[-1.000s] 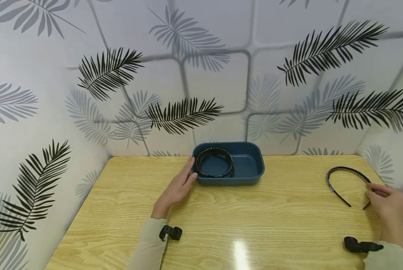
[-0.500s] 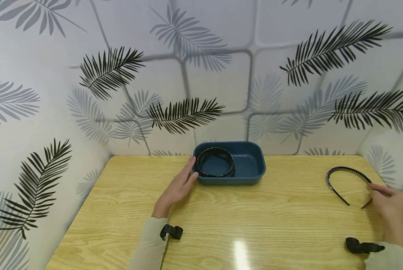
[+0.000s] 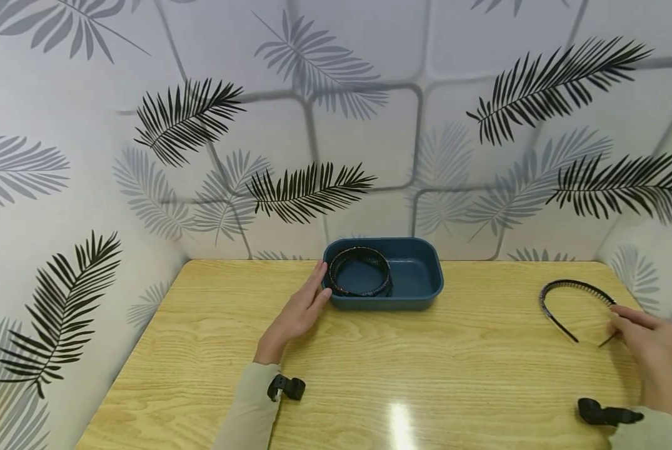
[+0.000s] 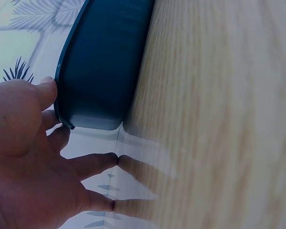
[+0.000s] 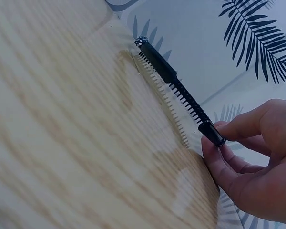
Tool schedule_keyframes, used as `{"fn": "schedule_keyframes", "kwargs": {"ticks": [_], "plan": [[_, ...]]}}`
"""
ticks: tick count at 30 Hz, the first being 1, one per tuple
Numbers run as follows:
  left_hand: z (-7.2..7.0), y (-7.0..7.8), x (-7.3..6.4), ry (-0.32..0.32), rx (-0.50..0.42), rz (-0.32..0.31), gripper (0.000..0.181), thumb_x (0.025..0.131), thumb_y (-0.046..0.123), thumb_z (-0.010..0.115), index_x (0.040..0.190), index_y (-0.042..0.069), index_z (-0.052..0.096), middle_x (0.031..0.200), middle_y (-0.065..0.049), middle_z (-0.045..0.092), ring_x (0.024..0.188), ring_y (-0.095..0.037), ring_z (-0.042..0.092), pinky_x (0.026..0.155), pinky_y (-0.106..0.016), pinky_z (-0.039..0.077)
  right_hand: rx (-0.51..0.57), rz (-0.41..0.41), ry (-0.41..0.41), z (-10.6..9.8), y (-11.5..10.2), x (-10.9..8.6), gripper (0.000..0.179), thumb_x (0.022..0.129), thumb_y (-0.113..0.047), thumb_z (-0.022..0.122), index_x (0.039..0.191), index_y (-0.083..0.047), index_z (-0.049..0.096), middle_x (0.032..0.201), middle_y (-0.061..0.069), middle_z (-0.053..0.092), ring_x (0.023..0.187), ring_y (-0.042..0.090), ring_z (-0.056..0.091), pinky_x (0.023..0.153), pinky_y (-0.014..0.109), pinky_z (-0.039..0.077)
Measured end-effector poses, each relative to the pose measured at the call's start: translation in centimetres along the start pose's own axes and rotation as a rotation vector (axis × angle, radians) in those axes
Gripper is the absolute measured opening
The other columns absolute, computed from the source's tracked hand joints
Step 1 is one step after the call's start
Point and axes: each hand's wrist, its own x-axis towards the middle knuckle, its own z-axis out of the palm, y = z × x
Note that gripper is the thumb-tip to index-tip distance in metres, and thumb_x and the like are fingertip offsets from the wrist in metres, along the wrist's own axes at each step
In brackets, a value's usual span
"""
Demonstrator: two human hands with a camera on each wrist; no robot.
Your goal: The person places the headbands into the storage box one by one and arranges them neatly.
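A dark blue rectangular box (image 3: 416,302) stands at the back of the table, with black glittery headbands (image 3: 388,269) lying in its left half. My left hand (image 3: 297,312) rests at the box's left end, thumb at the front corner and fingers along the side. In the left wrist view, the lower fingers spread straight down to the tabletop. Far right, my right hand (image 3: 651,340) pinches one arm of a black headband (image 3: 551,315) between thumb and fingers. Comb-like teeth line this headband's inner edge, seen in the right wrist view, where it hangs close over the tabletop.
The wooden table (image 3: 426,375) meets a wall (image 3: 364,144) printed with feather-like leaves along its back edge. Black wrist cameras sit on both sleeves. A bright light reflection shows near the table's front.
The headband in my right hand has shifted slightly to the left, still pinched at one arm. My left hand and the box keep their places.
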Motion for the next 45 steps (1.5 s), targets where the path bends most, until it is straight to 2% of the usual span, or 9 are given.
{"fn": "schedule_keyframes", "kwargs": {"ticks": [2, 4, 9, 15, 20, 26, 30, 36, 45], "plan": [[0.1, 0.0, 0.0, -0.001, 0.001, -0.001, 0.061, 0.114, 0.025, 0.038, 0.165, 0.005, 0.011, 0.172, -0.009, 0.004, 0.157, -0.028, 0.009, 0.124, -0.049, 0.017, 0.132, 0.013, -0.049, -0.2, 0.2, 0.0, 0.046, 0.097, 0.002, 0.061, 0.068, -0.031, 0.073, 0.069, -0.021, 0.059, 0.055, 0.002, 0.061, 0.051, 0.015, 0.051], [0.1, -0.1, -0.1, -0.004, 0.002, -0.005, 0.061, 0.114, 0.025, 0.038, 0.165, 0.005, 0.010, 0.172, -0.008, 0.003, 0.157, -0.027, 0.009, 0.124, -0.049, 0.017, 0.213, 0.013, -0.081, -0.2, 0.3, 0.0, 0.048, 0.097, 0.007, 0.059, 0.067, -0.029, 0.074, 0.066, -0.017, 0.061, 0.054, 0.006, 0.064, 0.051, 0.017, 0.053], [0.1, -0.1, -0.2, -0.004, 0.004, -0.009, 0.062, 0.114, 0.025, 0.039, 0.165, 0.006, 0.010, 0.172, -0.007, 0.003, 0.157, -0.025, 0.008, 0.124, -0.048, 0.016, 0.251, -0.008, -0.097, -0.2, 0.5, 0.1, 0.046, 0.097, 0.007, 0.057, 0.071, -0.027, 0.073, 0.066, -0.011, 0.063, 0.054, 0.008, 0.066, 0.053, 0.019, 0.055], [0.2, 0.1, -0.2, -0.006, 0.004, -0.016, 0.062, 0.114, 0.026, 0.038, 0.165, 0.006, 0.010, 0.172, -0.006, 0.003, 0.157, -0.024, 0.007, 0.125, -0.047, 0.016, 0.293, -0.026, -0.162, -0.4, 0.8, 0.2, 0.047, 0.096, 0.011, 0.056, 0.073, -0.026, 0.075, 0.067, -0.005, 0.067, 0.059, 0.008, 0.069, 0.057, 0.021, 0.058], [0.1, 0.1, -0.2, -0.012, 0.003, -0.031, 0.062, 0.114, 0.027, 0.038, 0.166, 0.008, 0.009, 0.172, -0.003, 0.001, 0.157, -0.023, 0.007, 0.125, -0.045, 0.015, 0.286, -0.035, -0.202, -0.6, 0.8, 0.3, 0.049, 0.095, 0.013, 0.057, 0.074, -0.027, 0.076, 0.071, -0.010, 0.068, 0.061, 0.006, 0.069, 0.058, 0.021, 0.058], [0.1, 0.1, -0.1, -0.010, 0.008, -0.035, 0.062, 0.114, 0.028, 0.037, 0.166, 0.008, 0.010, 0.172, -0.002, 0.001, 0.157, -0.022, 0.007, 0.125, -0.045, 0.015, 0.208, -0.024, -0.206, -0.7, 0.6, 0.3, 0.051, 0.095, 0.011, 0.060, 0.075, -0.033, 0.075, 0.073, -0.022, 0.064, 0.060, 0.003, 0.067, 0.053, 0.019, 0.055], [0.1, 0.2, -0.1, -0.008, 0.004, -0.034, 0.062, 0.114, 0.027, 0.038, 0.166, 0.008, 0.010, 0.172, -0.003, 0.002, 0.157, -0.022, 0.007, 0.125, -0.044, 0.015, 0.176, -0.032, -0.205, -0.7, 0.6, 0.4, 0.051, 0.096, 0.010, 0.058, 0.076, -0.035, 0.073, 0.073, -0.022, 0.063, 0.060, 0.002, 0.066, 0.053, 0.021, 0.056], [0.1, 0.1, -0.2, -0.008, 0.002, -0.029, 0.061, 0.114, 0.027, 0.038, 0.165, 0.007, 0.010, 0.172, -0.003, 0.002, 0.157, -0.023, 0.007, 0.125, -0.045, 0.015, 0.133, -0.004, -0.207, -0.5, 0.9, 0.9, 0.052, 0.097, 0.009, 0.057, 0.078, -0.037, 0.072, 0.073, -0.022, 0.062, 0.061, 0.001, 0.066, 0.054, 0.023, 0.057], [0.1, 0.1, -0.1, -0.011, 0.003, -0.015, 0.061, 0.114, 0.027, 0.037, 0.165, 0.007, 0.010, 0.172, -0.006, 0.002, 0.157, -0.023, 0.007, 0.125, -0.045, 0.015, 0.195, -0.033, -0.244, 0.0, 1.4, 1.3, 0.049, 0.095, 0.009, 0.061, 0.085, -0.036, 0.077, 0.078, -0.021, 0.067, 0.065, 0.003, 0.068, 0.056, 0.024, 0.058]]}}
